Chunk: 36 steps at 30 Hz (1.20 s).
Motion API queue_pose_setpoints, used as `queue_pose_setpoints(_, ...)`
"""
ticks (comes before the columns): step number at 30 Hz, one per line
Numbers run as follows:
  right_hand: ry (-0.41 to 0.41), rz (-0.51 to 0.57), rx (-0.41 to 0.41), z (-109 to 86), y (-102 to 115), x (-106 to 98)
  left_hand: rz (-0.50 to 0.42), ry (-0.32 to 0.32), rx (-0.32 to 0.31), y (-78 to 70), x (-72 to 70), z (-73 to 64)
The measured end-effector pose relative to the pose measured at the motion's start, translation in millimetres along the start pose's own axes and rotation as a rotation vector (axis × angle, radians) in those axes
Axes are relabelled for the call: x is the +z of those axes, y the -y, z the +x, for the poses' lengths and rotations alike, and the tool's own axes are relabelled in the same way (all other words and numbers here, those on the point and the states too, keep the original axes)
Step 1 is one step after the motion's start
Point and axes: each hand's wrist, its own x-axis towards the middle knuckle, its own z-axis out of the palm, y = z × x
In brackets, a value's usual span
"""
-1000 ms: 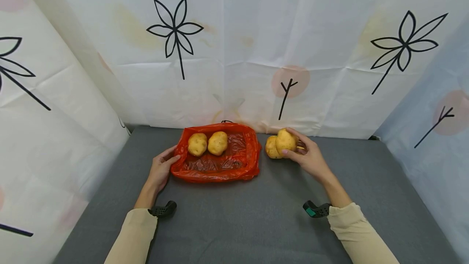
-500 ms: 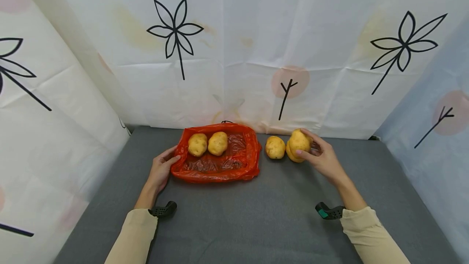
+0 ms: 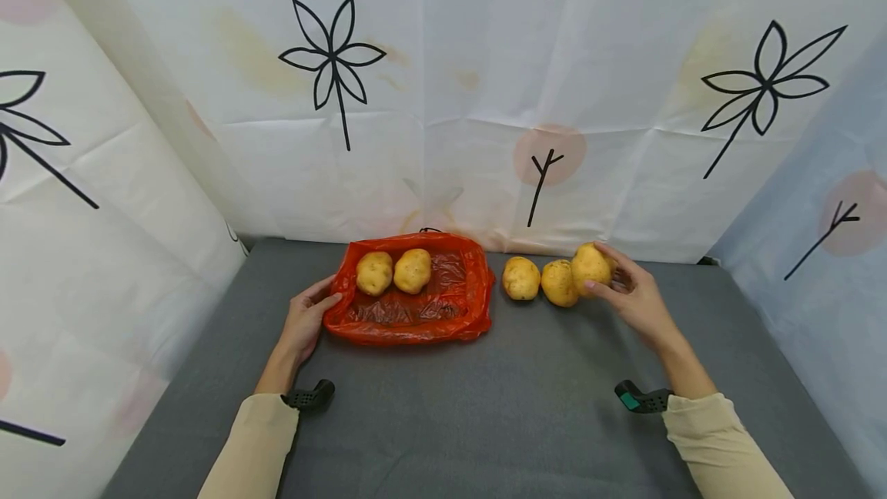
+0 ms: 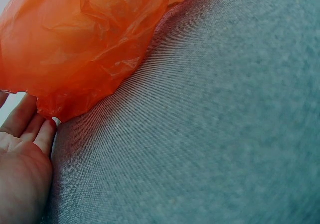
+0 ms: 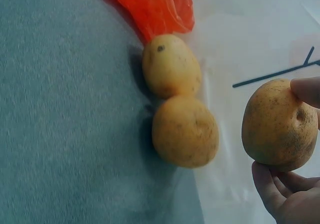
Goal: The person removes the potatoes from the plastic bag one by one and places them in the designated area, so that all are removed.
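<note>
An open red plastic bag (image 3: 409,333), spread like a shallow tray, lies on the table with two potatoes (image 3: 374,274) inside at its left half. My left hand (image 3: 302,323) holds the bag's left edge, thumb at the rim and fingers along the outside; the left wrist view has the fingers (image 4: 46,134) at the bag's crumpled corner. To the right of the bag, my right hand (image 3: 639,305) grips a potato (image 5: 277,126) between thumb and fingers, raised off the table. Just left of it, two more potatoes (image 3: 521,279) lie side by side on the table.
A grey cloth covers the table (image 3: 443,430). Behind and on both sides hang white curtains (image 3: 443,98) printed with black flowers and pink dots. A thin dark cord (image 3: 430,230) shows behind the bag.
My right hand has moved right with its potato, past the two table potatoes, which now show in full or nearly so. The left hand and the bag have stayed put.
</note>
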Motion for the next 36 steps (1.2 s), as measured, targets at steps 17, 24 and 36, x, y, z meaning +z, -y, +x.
queue_pose_setpoints(17, 0.008, -0.022, 0.159, 8.4, -32, -16, 0.018, -0.008, 0.006, -1.2, 0.5, 0.1)
queue_pose_setpoints(24, 0.058, -0.057, 0.227, 15.1, -46, -16, 0.006, -0.008, 0.011, -0.8, 0.6, 0.8)
queue_pose_setpoints(36, 0.125, -0.111, 0.250, 21.0, -60, -15, 0.000, -0.023, -0.001, 0.7, 0.5, 1.1)
